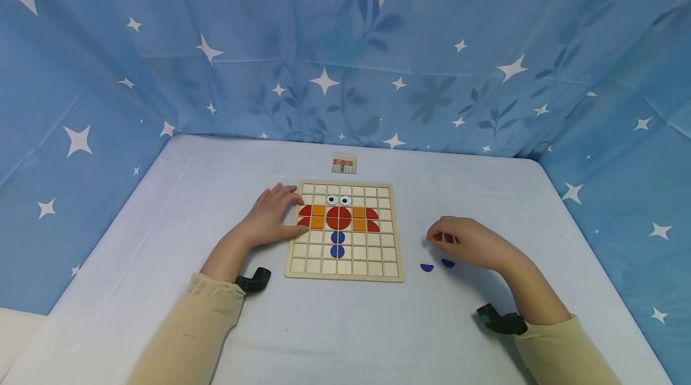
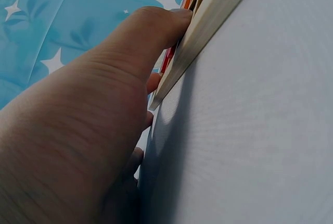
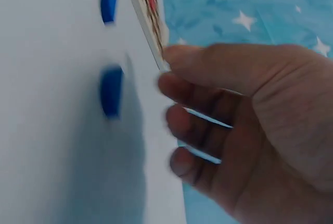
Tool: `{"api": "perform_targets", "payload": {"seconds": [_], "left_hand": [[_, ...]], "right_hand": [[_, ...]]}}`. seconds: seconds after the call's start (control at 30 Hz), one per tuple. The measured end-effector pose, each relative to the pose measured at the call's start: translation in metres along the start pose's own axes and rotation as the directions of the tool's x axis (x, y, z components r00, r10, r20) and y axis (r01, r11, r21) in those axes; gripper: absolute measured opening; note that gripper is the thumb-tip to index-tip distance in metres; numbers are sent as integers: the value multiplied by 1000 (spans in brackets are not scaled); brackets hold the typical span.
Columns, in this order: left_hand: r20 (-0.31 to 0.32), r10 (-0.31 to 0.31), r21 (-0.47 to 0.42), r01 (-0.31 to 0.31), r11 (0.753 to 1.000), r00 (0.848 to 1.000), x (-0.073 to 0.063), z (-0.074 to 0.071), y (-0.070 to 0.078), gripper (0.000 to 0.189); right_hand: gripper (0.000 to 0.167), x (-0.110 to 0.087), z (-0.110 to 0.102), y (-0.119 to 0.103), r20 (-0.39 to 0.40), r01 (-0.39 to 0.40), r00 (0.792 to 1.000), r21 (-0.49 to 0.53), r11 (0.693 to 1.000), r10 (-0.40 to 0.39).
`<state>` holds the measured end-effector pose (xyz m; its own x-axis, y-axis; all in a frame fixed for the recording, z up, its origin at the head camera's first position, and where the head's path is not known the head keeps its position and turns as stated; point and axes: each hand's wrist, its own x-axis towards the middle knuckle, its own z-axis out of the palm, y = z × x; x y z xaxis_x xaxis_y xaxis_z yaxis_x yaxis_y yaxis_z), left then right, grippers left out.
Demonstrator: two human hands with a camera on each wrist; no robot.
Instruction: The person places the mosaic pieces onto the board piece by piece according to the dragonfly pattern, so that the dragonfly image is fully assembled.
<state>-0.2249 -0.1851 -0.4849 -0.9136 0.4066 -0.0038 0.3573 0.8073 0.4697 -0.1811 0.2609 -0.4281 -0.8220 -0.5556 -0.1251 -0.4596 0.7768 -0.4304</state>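
A square wooden grid board (image 1: 397, 247) lies on the table with coloured pieces in its cells: a red circle (image 1: 338, 217), orange squares, red quarter-rounds, two eye pieces (image 1: 339, 200) and two blue circles (image 1: 337, 244). My left hand (image 1: 270, 217) rests at its left edge, thumb and a fingertip touching the rim, fingers spread. To the right of the board, my right hand (image 1: 466, 242) hovers over the table with loosely bent fingers; nothing shows between thumb and forefinger. Two blue half-circles (image 1: 427, 267) (image 3: 111, 91) lie below it on the cloth.
Behind the board lies a small picture card (image 1: 344, 163) showing a grid with a similar coloured figure. White cloth (image 1: 345, 331) covers the table. A blue star-patterned curtain (image 1: 345, 43) stands around the back and sides.
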Motion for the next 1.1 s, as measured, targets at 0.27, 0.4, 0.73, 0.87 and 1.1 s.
{"api": "perform_targets", "payload": {"seconds": [0.27, 0.4, 0.73, 0.87, 1.1], "left_hand": [[-2, 0, -1, 0, 1000, 1000, 0, 0, 1, 56], [-1, 0, -5, 0, 1000, 1000, 0, 0, 1, 56], [2, 4, -5, -4, 1000, 1000, -1, -1, 2, 56], [1, 5, -4, -5, 1000, 1000, -1, -1, 1, 56], [0, 4, -1, -4, 1000, 1000, -1, -1, 2, 56]], "right_hand": [[30, -16, -7, 30, 221, -55, 975, 127, 990, 26], [33, -17, -4, 36, 276, -54, 961, 170, 984, 5], [25, -12, 2, 32, 287, -40, 958, 167, 985, -10], [21, -11, 3, 28, 270, -71, 962, 130, 989, 34], [26, -10, 3, 26, 262, -111, 962, 96, 989, 82]]}}
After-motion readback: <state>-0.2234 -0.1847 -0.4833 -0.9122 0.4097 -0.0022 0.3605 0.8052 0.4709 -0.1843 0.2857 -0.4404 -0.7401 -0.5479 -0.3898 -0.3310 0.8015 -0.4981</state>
